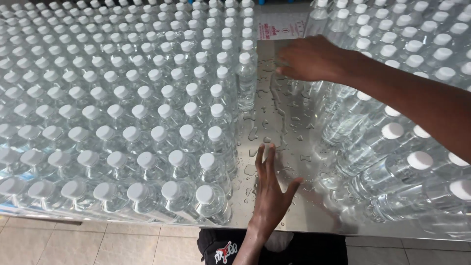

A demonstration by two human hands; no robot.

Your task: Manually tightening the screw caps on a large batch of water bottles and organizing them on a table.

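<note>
A steel table (282,115), wet with water drops, carries two big blocks of clear plastic bottles with white caps. My left hand (272,194) lies flat on the bare wet strip at the near edge, fingers apart, holding nothing. It is just right of the left block of bottles (122,108). My right hand (311,59) reaches in from the right above the far part of the strip, fingers stretched out and empty. It hovers at the inner edge of the right block of bottles (392,132). One bottle (245,78) stands at the corner of the left block, a little left of that hand.
A white sheet with red print (282,24) lies on the table at the far end of the strip. Beige floor tiles (98,245) show below the table's near edge. Both bottle blocks run out of view at the sides and back.
</note>
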